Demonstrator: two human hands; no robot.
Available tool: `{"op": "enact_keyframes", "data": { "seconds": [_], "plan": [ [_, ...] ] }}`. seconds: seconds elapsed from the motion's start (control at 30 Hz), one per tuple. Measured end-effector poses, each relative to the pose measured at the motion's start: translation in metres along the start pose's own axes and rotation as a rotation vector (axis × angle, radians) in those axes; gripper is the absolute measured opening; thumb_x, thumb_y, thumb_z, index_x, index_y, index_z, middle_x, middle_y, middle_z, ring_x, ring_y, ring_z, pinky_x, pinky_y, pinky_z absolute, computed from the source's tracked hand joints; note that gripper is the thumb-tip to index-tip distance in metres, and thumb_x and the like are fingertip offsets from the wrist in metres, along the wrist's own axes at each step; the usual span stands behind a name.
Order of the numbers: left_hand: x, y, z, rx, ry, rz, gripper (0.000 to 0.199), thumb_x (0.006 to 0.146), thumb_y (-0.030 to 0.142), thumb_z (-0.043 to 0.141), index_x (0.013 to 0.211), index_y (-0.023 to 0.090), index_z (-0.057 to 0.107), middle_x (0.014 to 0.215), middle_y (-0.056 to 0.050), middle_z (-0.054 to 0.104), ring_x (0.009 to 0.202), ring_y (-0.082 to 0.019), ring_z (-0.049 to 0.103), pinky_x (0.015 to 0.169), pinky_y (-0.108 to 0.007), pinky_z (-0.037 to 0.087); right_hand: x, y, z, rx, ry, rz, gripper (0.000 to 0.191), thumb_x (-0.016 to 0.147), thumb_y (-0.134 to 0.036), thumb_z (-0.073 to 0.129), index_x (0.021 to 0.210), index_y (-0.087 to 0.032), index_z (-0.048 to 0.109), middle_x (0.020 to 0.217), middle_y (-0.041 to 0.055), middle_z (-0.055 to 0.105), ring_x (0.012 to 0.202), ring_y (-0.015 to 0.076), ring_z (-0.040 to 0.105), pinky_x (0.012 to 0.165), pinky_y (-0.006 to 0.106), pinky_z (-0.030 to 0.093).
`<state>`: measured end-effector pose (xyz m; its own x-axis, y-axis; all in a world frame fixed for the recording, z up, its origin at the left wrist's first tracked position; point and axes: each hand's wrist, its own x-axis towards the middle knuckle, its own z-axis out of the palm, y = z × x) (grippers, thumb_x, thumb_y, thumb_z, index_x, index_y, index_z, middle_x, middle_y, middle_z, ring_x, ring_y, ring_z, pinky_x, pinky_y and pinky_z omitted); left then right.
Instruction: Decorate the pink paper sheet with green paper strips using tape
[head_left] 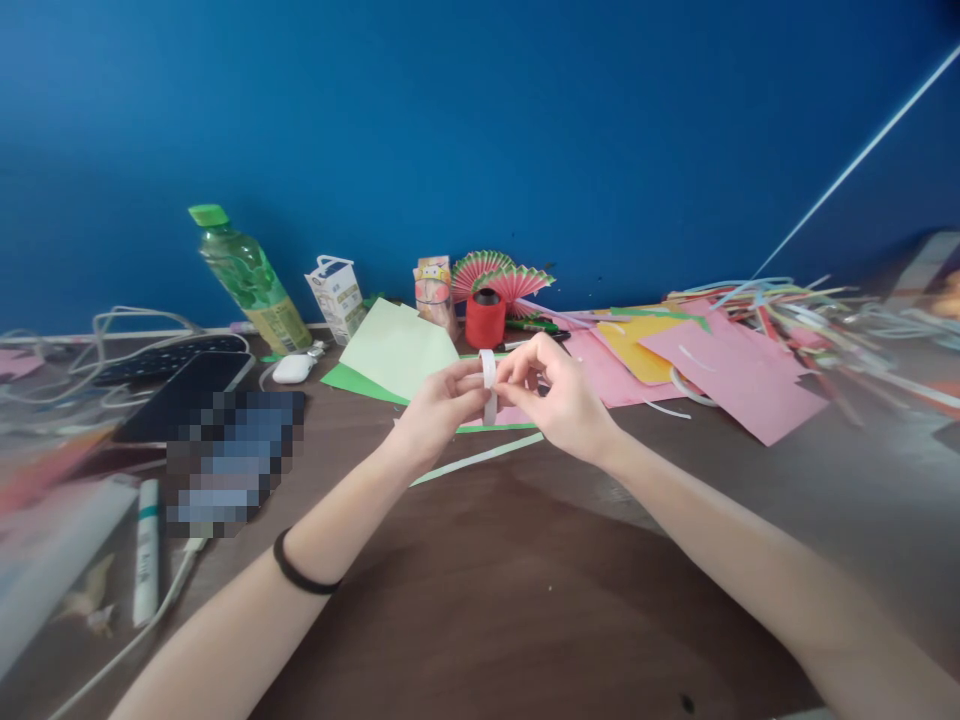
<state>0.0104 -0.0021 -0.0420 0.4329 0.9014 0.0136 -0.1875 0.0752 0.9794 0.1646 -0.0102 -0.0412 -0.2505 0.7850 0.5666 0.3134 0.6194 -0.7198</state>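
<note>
A narrow white roll or loop of tape or paper (488,368) stands upright between my hands above the table. My left hand (442,412) holds it from the left, its fingers reaching into the loop. My right hand (551,400) is closed, thumb and forefinger pinched at the loop's right side; what lies between those fingertips is too small to make out. Below the hands a pale green paper strip (480,458) lies on the brown table (480,600). Just behind them are pale green sheets (401,350) and pink paper.
A green bottle (251,280), a small carton (337,300), a red roll (485,320) and folded paper fans (502,280) stand along the blue wall. Pink sheets (739,370) and many strips lie right. At left are a phone (240,460), cables and a marker (147,555).
</note>
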Motion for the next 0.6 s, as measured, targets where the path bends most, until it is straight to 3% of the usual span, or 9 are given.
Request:
{"op": "enact_keyframes", "data": {
  "seconds": [0.3, 0.6],
  "plan": [
    [-0.001, 0.0021, 0.0005, -0.073, -0.042, -0.034, 0.038, 0.073, 0.021, 0.063, 0.109, 0.01, 0.058, 0.095, -0.012, 0.067, 0.076, -0.017, 0.063, 0.079, -0.034, 0.047, 0.0018, -0.0008, -0.0013, 0.291, -0.063, 0.061, 0.026, 0.079, -0.023, 0.058, 0.077, -0.022, 0.032, 0.075, -0.0027, 0.056, 0.061, 0.0092, 0.048, 0.059, 0.027, 0.04],
    [0.0006, 0.0013, -0.001, -0.104, -0.067, -0.049, 0.034, 0.076, 0.02, 0.059, 0.109, 0.01, 0.056, 0.097, -0.012, 0.066, 0.083, -0.019, 0.063, 0.082, -0.036, 0.044, 0.0053, 0.0011, -0.0049, 0.311, -0.012, 0.117, 0.025, 0.075, -0.026, 0.064, 0.082, -0.021, 0.041, 0.076, -0.0019, 0.056, 0.065, 0.0102, 0.053, 0.058, 0.026, 0.043]
  ]
}}
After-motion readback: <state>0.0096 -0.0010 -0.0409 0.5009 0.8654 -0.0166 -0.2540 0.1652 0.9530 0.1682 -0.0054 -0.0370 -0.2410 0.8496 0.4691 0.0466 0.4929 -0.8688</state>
